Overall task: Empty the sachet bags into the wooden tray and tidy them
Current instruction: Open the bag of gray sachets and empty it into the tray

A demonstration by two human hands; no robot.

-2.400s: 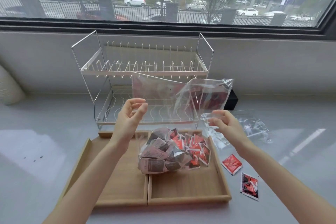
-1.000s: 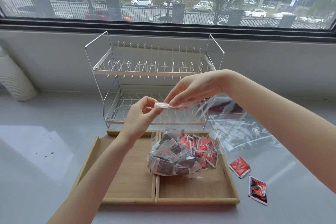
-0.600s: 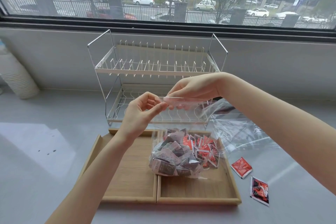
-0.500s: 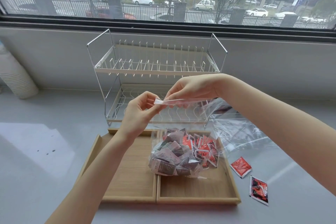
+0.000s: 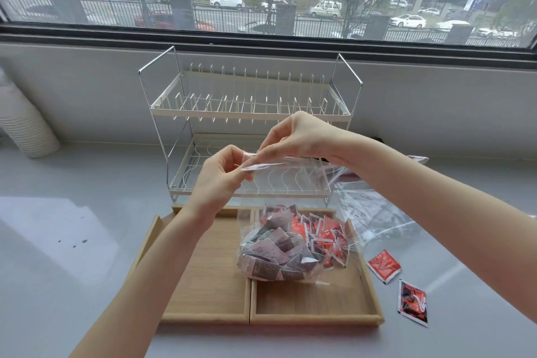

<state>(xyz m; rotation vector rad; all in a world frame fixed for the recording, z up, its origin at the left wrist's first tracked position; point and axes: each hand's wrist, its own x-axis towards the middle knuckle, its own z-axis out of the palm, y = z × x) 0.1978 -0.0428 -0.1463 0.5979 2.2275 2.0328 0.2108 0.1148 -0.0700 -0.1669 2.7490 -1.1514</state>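
Observation:
A clear plastic bag (image 5: 290,189) full of brown-grey and red sachets (image 5: 279,253) stands on the wooden tray (image 5: 313,304), across its middle divider. My left hand (image 5: 216,180) and my right hand (image 5: 293,138) both pinch the bag's top edge at its left corner, close together, above the tray. The tray has two compartments; the left one (image 5: 209,276) holds no sachets. Two red sachets (image 5: 383,265) (image 5: 412,302) lie on the counter right of the tray.
A white two-tier wire dish rack (image 5: 250,113) stands behind the tray against the wall. More clear bags (image 5: 374,212) lie crumpled right of the rack. A stack of white paper cups (image 5: 26,125) is at far left. The counter is grey.
Earlier my hands were apart beside the bag. They have risen and come together on the bag's top edge, and my fingers keep working at its left corner.

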